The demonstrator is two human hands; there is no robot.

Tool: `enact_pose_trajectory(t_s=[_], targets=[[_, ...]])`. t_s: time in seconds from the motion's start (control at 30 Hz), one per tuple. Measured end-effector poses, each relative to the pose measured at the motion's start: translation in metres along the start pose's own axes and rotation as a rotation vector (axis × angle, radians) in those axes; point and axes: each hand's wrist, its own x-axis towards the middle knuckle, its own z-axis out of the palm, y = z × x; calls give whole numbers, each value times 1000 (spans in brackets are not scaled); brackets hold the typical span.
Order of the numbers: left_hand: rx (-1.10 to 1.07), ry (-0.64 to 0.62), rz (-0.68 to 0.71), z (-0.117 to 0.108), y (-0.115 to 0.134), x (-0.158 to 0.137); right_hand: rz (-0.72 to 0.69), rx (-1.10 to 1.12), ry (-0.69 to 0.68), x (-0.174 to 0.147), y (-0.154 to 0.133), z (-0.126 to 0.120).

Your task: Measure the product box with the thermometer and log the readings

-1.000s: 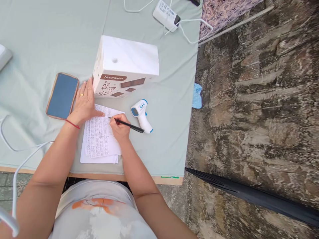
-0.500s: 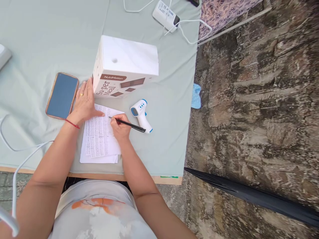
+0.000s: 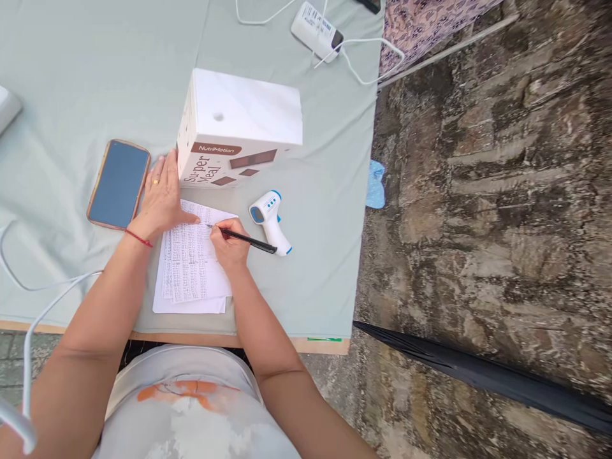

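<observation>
A black pen is pinched in my right hand, its tip at the upper part of a handwritten sheet. Dense rows of writing cover this paper, which lies on further white sheets. My left hand rests flat with fingers stretched out and the thumb over the sheet's top edge. Its fingertips are beside the left side of a white carton with brown print. To the left of that hand lies a smartphone with a dark screen. A white and blue infrared thermometer lies right of the pen.
A white device with a cable sits at the back right. White cables loop at the left, near a white object. The cloth-covered table ends at the right beside a stone wall.
The view has shifted very slightly. Both hands, the pen and the things on the table keep practically the same places.
</observation>
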Motion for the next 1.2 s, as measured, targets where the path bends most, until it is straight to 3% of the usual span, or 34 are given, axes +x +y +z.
enact_pose_trajectory(t_s=[0.57,1.2], targets=[[53,-43,-9,-1,0,1,-36,69,111,-1,4,2],[64,-44,36,0,-5,0,-50,60,78,0,3,2]])
